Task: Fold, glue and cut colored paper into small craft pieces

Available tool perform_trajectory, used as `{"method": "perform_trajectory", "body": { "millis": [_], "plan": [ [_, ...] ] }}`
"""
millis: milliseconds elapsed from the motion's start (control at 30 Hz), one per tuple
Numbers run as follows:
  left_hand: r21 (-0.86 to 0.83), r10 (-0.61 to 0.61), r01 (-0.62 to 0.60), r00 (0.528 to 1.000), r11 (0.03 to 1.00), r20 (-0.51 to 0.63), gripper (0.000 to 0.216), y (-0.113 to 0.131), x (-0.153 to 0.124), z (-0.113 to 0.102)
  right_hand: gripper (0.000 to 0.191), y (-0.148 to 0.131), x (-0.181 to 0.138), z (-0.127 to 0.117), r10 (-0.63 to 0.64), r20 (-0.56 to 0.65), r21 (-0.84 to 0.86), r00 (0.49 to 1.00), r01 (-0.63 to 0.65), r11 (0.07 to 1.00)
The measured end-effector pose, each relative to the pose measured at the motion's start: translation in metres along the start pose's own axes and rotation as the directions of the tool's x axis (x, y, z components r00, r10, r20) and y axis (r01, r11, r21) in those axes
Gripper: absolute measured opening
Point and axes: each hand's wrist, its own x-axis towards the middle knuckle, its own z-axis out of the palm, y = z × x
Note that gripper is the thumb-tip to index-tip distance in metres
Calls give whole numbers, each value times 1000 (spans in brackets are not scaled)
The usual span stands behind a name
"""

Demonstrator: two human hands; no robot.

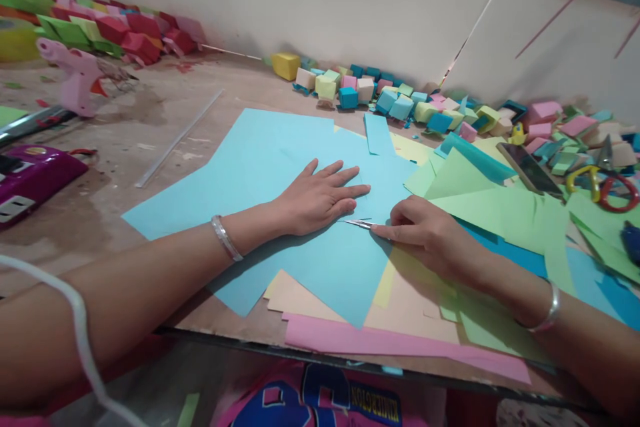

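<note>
My left hand [323,197] lies flat with fingers spread on light blue paper sheets [270,140] that overlap on the table. Just to its right, my right hand [425,230] is closed around a slim, pointed metal tool [359,223]. The tool's tip points left and rests low over the blue paper, close to my left thumb. Its handle is hidden in my fingers, so its exact kind cannot be told. A narrow blue paper strip [379,135] lies at the far edge of the sheets.
Green paper pieces [500,213], a phone [531,168] and scissors [603,183] lie at right. Small paper cubes [400,107] line the wall. A pink glue gun [75,73], a purple power strip [37,180] and a clear glue stick [180,139] are at left. A white cable [80,320] crosses my left forearm.
</note>
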Motion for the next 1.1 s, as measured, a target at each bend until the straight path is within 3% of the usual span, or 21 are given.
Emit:
{"method": "perform_trajectory", "body": {
  "millis": [200, 333, 433, 533, 800, 1100],
  "plan": [
    [-42, -30, 28, 999, 999, -46, 46, 8, 1, -1, 33, -15, 9, 11, 44, -16, -8, 999, -44, 999],
    [-200, 146, -177, 976, 964, -164, 47, -3, -4, -23, 34, -13, 5, 10, 59, -9, -21, 998, -59, 998],
    [-202, 307, -291, 951, 935, 49, 44, -24, -8, -39, 35, -8, 1, 7, 71, -4, -12, 997, -71, 997],
    [-165, 281, -252, 940, 954, 192, 68, -38, -10, -43, 36, -3, -1, 5, 79, -4, -18, 997, -79, 997],
    [-162, 282, -252, 937, 954, 205, 72, -39, -9, -37, 36, 2, 1, 4, 17, -25, 24, 1000, -17, 1000],
    [-137, 289, -265, 934, 954, 210, 74, -29, -7, -34, 32, -16, 16, 6, -44, 31, 36, 999, 43, 998]
  ]
}}
